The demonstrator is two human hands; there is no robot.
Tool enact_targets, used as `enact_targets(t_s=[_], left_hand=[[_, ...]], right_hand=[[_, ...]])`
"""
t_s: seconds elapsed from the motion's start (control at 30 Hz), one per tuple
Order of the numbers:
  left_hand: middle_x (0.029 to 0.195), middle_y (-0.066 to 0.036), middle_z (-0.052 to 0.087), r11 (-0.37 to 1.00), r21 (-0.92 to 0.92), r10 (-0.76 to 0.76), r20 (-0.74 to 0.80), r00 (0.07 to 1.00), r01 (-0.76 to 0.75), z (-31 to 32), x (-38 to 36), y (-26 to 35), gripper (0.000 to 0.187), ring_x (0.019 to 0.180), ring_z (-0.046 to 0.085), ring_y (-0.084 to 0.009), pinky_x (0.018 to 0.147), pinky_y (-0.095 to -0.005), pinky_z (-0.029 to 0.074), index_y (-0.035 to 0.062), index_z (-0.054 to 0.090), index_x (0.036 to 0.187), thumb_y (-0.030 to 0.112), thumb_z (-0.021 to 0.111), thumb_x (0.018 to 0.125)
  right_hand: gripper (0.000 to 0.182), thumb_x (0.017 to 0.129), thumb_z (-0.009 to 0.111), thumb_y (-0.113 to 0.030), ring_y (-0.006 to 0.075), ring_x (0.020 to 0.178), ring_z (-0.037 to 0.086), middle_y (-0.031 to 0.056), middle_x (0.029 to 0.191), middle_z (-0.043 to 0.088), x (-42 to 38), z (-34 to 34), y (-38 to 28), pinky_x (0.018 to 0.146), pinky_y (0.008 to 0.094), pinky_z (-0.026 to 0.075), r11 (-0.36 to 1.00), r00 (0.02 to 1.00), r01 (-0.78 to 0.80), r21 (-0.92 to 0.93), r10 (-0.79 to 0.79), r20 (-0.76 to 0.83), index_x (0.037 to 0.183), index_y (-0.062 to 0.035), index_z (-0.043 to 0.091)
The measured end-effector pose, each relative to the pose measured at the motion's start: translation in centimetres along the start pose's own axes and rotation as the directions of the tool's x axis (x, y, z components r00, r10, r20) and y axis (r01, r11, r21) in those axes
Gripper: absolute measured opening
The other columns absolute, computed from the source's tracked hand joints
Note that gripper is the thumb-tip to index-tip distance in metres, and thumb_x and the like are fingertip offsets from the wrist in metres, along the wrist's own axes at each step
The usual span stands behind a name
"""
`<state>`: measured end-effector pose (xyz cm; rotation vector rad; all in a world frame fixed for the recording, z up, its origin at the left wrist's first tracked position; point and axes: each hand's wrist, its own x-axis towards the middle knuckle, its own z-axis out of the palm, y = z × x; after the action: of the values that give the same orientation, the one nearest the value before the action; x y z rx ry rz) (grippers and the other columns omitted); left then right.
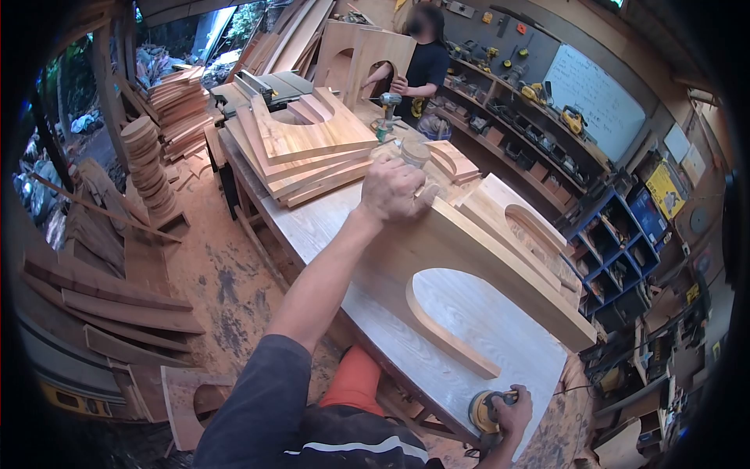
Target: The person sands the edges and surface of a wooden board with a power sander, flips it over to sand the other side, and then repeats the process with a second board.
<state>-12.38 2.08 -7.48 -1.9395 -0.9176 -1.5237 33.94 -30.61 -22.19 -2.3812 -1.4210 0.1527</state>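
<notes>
My left hand (pixel 397 190) is closed on the upper corner of a thick wooden panel (pixel 508 270). The panel stands on edge on the pale-topped workbench (pixel 539 367), and an arched cutout opens in its lower side. At the near end of the bench, my right hand (pixel 514 410) grips a yellow and black orbital sander (pixel 485 412). The sander sits at the bench edge, apart from the panel. Beyond my left hand, several cut panels lie in a stack (pixel 320 148).
Another person (pixel 426 66) stands behind the bench, holding an upright arched panel (pixel 363 62). A green drill (pixel 386 117) stands on the bench. More arched pieces (pixel 516 211) lie along its far side. Tool shelves (pixel 508 117) line the wall; planks (pixel 125 313) and sawdust cover the left floor.
</notes>
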Motion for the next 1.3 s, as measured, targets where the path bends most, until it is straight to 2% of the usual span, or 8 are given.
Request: enact_targets(t_s=[0.87, 1.03, 1.3], left_hand=[[0.066, -0.008, 0.069, 1.000, 0.023, 0.010, 0.000, 1.000, -0.010, -0.2, 0.1, 0.1, 0.045, 0.066, 0.066, -0.0274, 0.072, -0.0418, 0.046, 0.0121, 0.063, 0.065, 0.044, 0.068, 0.097], [0.069, -0.007, 0.070, 1.000, 0.008, -0.003, 0.014, 1.000, 0.003, -0.4, 0.1, 0.2, 0.044, 0.069, 0.067, -0.0265, 0.076, -0.0409, 0.046, 0.0120, 0.066, 0.068, 0.045, 0.068, 0.097], [0.069, -0.006, 0.066, 1.000, 0.011, -0.017, 0.049, 0.999, 0.017, -0.3, 0.0, 0.2, 0.041, 0.071, 0.066, -0.0287, 0.075, -0.0428, 0.047, 0.0115, 0.068, 0.072, 0.044, 0.066, 0.097]], right_hand=[[0.064, 0.065, 0.085, -0.035, 0.0389, 0.108, 0.067, 0.0163, 0.112, 0.069, 0.1, -0.4, -0.3, 0.097, 0.0498, 0.054, 1.000, 0.999, -0.024, 0.009, 0.023, 0.032, 0.122, -0.0090, 0.070], [0.063, 0.065, 0.085, -0.035, 0.0391, 0.107, 0.067, 0.0163, 0.111, 0.069, 0.1, -0.1, 0.2, 0.095, 0.0500, 0.054, 1.000, 1.000, -0.005, 0.023, 0.004, 0.017, 0.121, -0.0094, 0.070], [0.062, 0.066, 0.087, -0.033, 0.0386, 0.108, 0.067, 0.0153, 0.112, 0.069, 0.0, -0.1, 0.3, 0.095, 0.0507, 0.054, 1.000, 1.000, 0.000, 0.014, 0.000, 0.011, 0.121, -0.0106, 0.070]])
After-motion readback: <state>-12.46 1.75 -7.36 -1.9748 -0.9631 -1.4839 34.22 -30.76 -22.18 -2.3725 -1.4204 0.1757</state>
